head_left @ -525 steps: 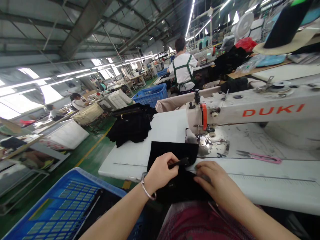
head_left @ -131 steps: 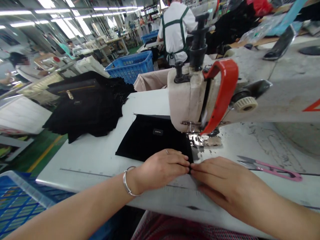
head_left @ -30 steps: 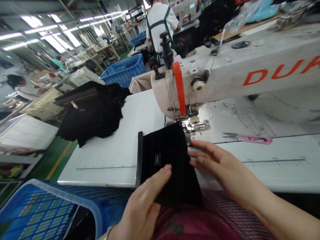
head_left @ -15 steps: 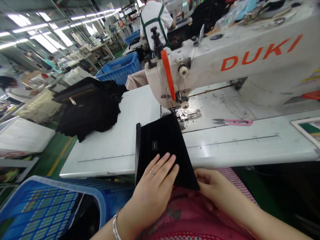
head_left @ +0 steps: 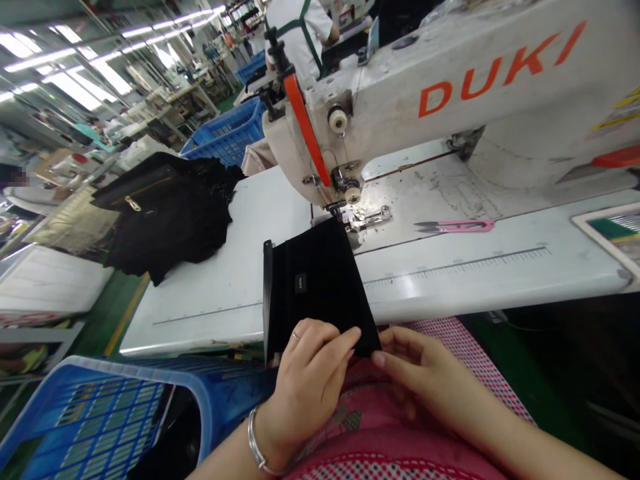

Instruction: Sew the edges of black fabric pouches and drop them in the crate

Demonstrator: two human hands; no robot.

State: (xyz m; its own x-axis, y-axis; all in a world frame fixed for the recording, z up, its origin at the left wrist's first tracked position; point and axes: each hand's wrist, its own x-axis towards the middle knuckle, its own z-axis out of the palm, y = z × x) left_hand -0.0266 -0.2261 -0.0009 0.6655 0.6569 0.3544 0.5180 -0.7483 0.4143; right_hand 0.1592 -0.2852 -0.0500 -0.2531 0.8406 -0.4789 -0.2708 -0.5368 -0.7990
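Observation:
A black fabric panel (head_left: 325, 267) with a small label lies at the front edge of the sewing machine table, its far corner by the presser foot (head_left: 350, 217). A stiff dark strip (head_left: 267, 293) runs down its left side. My left hand (head_left: 315, 367), wearing a ring and a bracelet, has its fingers curled over the panel's near edge, the index finger stretched to the right. At the near right corner my right hand (head_left: 413, 360) pinches the panel between thumb and fingers.
The sewing machine (head_left: 450, 87) spans the right side. Pink-handled thread snips (head_left: 455, 227) lie on its bed. A pile of black fabric pieces (head_left: 165, 220) hangs over the table's left end. A blue basket (head_left: 200, 380) stands below left. Another person (head_left: 300, 33) sits beyond the machine.
My left hand has gone from lying flat on the panel to curled at its near edge. My right hand's fingers have closed on the corner. The whole view has shifted slightly.

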